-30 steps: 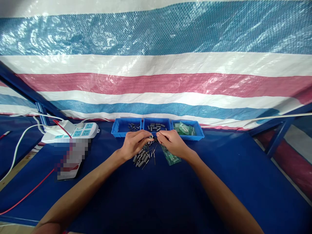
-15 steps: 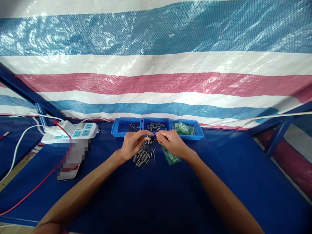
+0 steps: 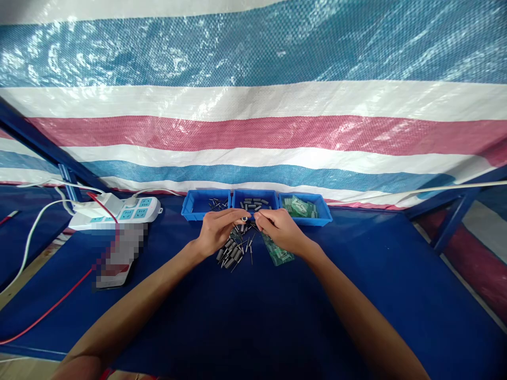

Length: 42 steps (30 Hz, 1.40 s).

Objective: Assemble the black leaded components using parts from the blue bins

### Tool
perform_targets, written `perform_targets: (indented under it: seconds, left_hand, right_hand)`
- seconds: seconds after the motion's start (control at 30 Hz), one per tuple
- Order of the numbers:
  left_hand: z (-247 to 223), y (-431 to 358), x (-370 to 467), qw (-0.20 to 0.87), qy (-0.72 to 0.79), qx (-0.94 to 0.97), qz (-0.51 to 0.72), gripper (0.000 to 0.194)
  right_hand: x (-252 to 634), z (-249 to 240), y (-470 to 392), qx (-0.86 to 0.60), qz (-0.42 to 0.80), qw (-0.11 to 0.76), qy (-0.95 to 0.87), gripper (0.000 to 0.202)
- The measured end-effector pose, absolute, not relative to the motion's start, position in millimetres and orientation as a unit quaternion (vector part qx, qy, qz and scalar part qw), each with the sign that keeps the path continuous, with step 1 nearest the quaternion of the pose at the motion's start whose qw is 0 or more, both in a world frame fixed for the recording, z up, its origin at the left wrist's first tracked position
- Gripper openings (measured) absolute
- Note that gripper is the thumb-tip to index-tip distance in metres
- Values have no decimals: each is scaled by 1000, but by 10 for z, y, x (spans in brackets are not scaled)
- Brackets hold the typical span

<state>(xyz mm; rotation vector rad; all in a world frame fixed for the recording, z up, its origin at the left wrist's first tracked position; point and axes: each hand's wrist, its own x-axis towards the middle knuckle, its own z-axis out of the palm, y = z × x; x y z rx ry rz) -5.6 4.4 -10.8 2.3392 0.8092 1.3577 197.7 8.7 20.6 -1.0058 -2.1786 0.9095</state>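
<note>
My left hand (image 3: 216, 229) pinches a small dark cylinder (image 3: 244, 218) between thumb and fingertips, its pale round end facing me. Close beside it, my right hand (image 3: 282, 228) is closed, thumb against the curled fingers; whatever it grips is hidden. Below the hands lies a loose pile of grey cylinders and thin metal pins (image 3: 229, 254). Partly under my right hand is a green clear packet (image 3: 280, 254) with small pale parts. Behind the hands stand a left blue bin (image 3: 194, 215) with thin pins, a middle blue bin (image 3: 236, 195) with grey cylinders, and a right blue bin (image 3: 325, 215) with green packets.
A white power strip (image 3: 146, 212) with plugs and cables lies on the blue table (image 3: 380, 264) at the left. Near it are a blurred flat object (image 3: 119, 264) and a red cable (image 3: 55, 310). A striped sheet (image 3: 253, 134) hangs behind the bins.
Both hands stay close together in nearly the same place. The cylinder in my left hand has shifted slightly right and is turned a little. The view has moved slightly.
</note>
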Motion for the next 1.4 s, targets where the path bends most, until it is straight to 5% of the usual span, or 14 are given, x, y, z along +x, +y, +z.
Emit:
perform_targets:
  seconds: [0.27,0.57,0.77,1.17,1.4]
  left_hand:
    - [-71,56,-24,218,308,806,456,26]
    - [-124,11,18,359,372,748,415,20]
    - [-47,27,-5,327,379,756,422,25]
    - [-21,63,-29,102,356,883,289,25]
    - [-6,55,-22,112,390,866,293,39]
  right_hand:
    - [1983,221,81,-379,342,285,-812,38]
    - [1916,205,25,-367,291,246,-849,16]
    - [1946,205,52,-372,308,265,-835,29]
    - [1961,191,40,-373,360,252,-817,40]
    - [1922,192,35,-381,322,240,-833,32]
